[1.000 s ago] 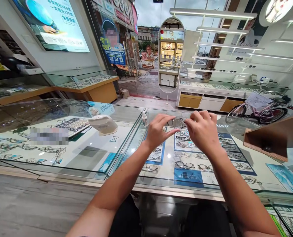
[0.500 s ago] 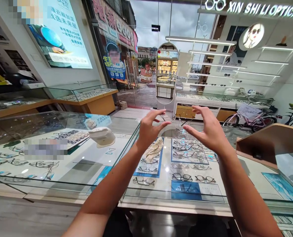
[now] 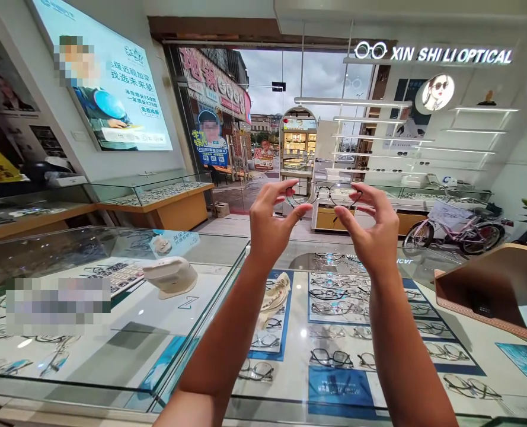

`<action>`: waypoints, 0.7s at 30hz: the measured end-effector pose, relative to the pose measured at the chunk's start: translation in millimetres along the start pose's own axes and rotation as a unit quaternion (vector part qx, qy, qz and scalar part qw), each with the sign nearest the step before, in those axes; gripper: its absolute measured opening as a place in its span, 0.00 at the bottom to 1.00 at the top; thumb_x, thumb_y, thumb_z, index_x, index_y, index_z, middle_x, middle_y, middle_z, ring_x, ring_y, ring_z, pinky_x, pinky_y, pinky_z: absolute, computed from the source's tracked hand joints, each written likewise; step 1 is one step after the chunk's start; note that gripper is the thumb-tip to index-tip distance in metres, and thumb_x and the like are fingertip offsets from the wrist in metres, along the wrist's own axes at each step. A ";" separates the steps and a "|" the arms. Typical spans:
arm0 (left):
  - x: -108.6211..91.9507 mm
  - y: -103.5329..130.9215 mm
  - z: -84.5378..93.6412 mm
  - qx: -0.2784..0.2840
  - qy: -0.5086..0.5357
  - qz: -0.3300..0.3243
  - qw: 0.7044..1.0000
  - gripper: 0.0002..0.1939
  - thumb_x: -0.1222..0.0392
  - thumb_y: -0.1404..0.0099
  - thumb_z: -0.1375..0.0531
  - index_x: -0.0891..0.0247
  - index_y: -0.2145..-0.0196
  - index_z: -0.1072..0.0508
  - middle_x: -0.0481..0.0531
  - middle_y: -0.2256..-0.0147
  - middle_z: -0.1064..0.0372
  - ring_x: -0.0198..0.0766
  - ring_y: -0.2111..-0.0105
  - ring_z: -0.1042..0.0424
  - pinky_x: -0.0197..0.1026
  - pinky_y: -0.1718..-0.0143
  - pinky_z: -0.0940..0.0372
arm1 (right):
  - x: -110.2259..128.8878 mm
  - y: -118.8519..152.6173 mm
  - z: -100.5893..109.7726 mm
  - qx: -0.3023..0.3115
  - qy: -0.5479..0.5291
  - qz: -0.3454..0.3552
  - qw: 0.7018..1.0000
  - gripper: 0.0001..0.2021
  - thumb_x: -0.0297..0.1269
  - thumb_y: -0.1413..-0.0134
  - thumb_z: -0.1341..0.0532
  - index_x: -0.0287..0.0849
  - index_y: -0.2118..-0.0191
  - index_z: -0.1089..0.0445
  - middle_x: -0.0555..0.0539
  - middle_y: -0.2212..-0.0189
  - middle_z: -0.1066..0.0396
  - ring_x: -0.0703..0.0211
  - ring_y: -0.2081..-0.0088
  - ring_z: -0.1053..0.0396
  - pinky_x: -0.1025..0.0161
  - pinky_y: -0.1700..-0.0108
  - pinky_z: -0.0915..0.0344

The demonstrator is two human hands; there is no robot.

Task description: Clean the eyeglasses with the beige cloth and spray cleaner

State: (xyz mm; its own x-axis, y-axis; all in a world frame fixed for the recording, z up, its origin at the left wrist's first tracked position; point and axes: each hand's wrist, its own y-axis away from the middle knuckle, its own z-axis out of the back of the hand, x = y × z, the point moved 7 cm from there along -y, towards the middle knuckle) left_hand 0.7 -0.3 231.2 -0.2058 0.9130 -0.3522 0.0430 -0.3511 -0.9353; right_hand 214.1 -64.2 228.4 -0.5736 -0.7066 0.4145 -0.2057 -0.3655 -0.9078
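A pair of thin dark-rimmed eyeglasses (image 3: 324, 188) is held up in the air above the glass counter, both round lenses side by side. My left hand (image 3: 270, 219) has its thumb and fingers closed around the left end of the frame. On the other end, my right hand (image 3: 374, 225) pinches the frame between thumb and fingers. Part of each end is covered by the fingers. Below my hands, several eyeglasses (image 3: 332, 357) lie inside the display case, some on blue-edged trays. A pale carved ornament (image 3: 274, 296) sits beside my left forearm.
The glass display counter (image 3: 240, 273) spans the front. A white stand (image 3: 171, 277) rests on its left part, and a brown wooden panel (image 3: 481, 290) stands at right. Beyond are an oval mirror (image 3: 299, 178), a pink bicycle (image 3: 459, 228) and another showcase (image 3: 156, 193).
Both hands have come up slightly, and the right hand's fingers have closed in on the eyeglasses. The frame now shows more clearly between the hands. The camera view has levelled and tilted up.
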 end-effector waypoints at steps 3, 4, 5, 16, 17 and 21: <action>6.4 -0.5 -2.0 -0.016 -0.008 -0.008 1.000 0.25 0.44 0.38 0.27 0.52 0.46 0.21 0.52 0.51 0.25 0.43 0.52 0.24 0.45 0.48 0.28 | -5.3 0.3 -1.8 -0.007 0.013 0.004 1.000 0.21 0.51 0.39 0.30 0.57 0.42 0.25 0.44 0.48 0.26 0.45 0.47 0.27 0.46 0.46 0.27; 8.3 -0.5 -3.5 -0.019 -0.007 -0.009 1.000 0.25 0.43 0.38 0.27 0.52 0.46 0.21 0.52 0.51 0.26 0.43 0.52 0.24 0.46 0.47 0.28 | -6.9 0.3 -1.7 -0.013 0.020 0.005 1.000 0.21 0.52 0.39 0.30 0.57 0.42 0.25 0.44 0.48 0.26 0.45 0.47 0.27 0.46 0.46 0.27; 10.4 -0.2 -5.4 -0.022 -0.004 -0.008 1.000 0.25 0.44 0.38 0.27 0.52 0.46 0.21 0.52 0.51 0.26 0.43 0.51 0.24 0.46 0.47 0.28 | -8.5 0.2 -1.5 -0.018 0.025 0.006 1.000 0.21 0.53 0.39 0.30 0.57 0.42 0.24 0.44 0.48 0.27 0.44 0.47 0.28 0.46 0.46 0.27; 32.0 10.6 -22.8 -0.067 0.019 0.034 0.997 0.26 0.44 0.36 0.28 0.56 0.45 0.25 0.56 0.48 0.25 0.46 0.46 0.24 0.48 0.43 0.29 | -31.1 -0.2 -8.9 -0.027 0.044 -0.010 0.999 0.24 0.56 0.38 0.32 0.53 0.41 0.26 0.43 0.47 0.29 0.45 0.47 0.28 0.45 0.45 0.27; 32.9 11.0 -23.4 -0.072 0.013 0.028 0.997 0.26 0.43 0.36 0.28 0.56 0.45 0.25 0.55 0.48 0.25 0.46 0.46 0.24 0.47 0.43 0.29 | -32.3 0.2 -9.8 -0.034 0.050 -0.009 0.998 0.24 0.57 0.38 0.32 0.53 0.41 0.27 0.43 0.47 0.28 0.46 0.47 0.27 0.45 0.45 0.27; 38.5 11.9 -25.8 -0.089 -0.009 0.021 0.996 0.27 0.41 0.37 0.29 0.56 0.46 0.25 0.56 0.47 0.26 0.44 0.47 0.23 0.45 0.48 0.27 | -37.3 3.5 -13.6 -0.066 0.070 -0.015 0.995 0.27 0.57 0.39 0.33 0.50 0.40 0.30 0.42 0.45 0.27 0.47 0.48 0.26 0.46 0.47 0.26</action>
State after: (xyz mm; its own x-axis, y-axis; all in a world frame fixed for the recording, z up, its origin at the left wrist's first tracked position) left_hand 18.5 36.1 205.6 -0.2178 0.8941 -0.3913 0.2245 -0.3443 -0.9116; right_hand 224.0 -30.9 208.9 -0.6692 -0.6012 0.4367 -0.3217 -0.2954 -0.8996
